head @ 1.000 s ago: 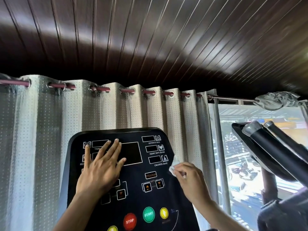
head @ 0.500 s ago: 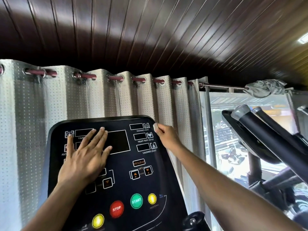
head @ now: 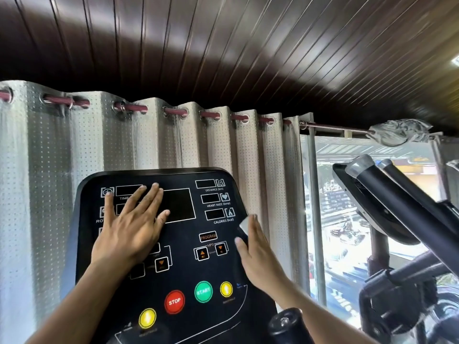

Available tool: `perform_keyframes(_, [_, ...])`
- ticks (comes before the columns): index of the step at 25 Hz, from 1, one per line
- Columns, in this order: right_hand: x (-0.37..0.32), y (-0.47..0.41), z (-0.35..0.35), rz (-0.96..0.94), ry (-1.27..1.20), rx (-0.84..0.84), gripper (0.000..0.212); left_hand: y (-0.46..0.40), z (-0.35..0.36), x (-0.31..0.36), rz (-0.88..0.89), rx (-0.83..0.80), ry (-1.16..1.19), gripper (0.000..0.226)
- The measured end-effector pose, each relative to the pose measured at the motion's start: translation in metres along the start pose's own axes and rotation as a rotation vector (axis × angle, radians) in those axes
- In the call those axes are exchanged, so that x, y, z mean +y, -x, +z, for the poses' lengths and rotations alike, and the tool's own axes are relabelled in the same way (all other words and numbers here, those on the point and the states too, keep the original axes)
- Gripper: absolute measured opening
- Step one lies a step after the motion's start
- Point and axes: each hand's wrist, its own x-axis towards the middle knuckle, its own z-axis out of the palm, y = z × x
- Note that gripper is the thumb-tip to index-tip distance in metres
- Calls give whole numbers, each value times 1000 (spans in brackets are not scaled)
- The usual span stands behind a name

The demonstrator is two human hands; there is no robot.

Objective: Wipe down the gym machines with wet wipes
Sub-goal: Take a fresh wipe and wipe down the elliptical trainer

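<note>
Pale curtains (head: 149, 150) hang behind the black console (head: 173, 274), which tilts up toward the person. Left hand (head: 129, 229) lies flat, fingers straight, bracing its upper left. Right hand (head: 255, 256) presses a white wipe (head: 244, 224) under straight fingers against the console's right edge, which runs up and down beside it.

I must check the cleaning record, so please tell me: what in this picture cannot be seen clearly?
- Head view: the left hand covers the console's left labels and buttons.
- The right hand hides most of the wipe; its wetness cannot be judged.
- The bottom edge cuts off the console's lower part.
- The small print under the yellow buttons is blurred.
</note>
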Motion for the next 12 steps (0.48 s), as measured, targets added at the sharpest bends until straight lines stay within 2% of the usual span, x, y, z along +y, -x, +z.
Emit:
perform_keyframes(5, [-14,-94,-9,-157,331,-95,101,1,1,-1,-9,9,8,75])
perform_keyframes(12, [-16,-117,-20,-237,426,-160,97,3,-7,3,-6,-17,39,69])
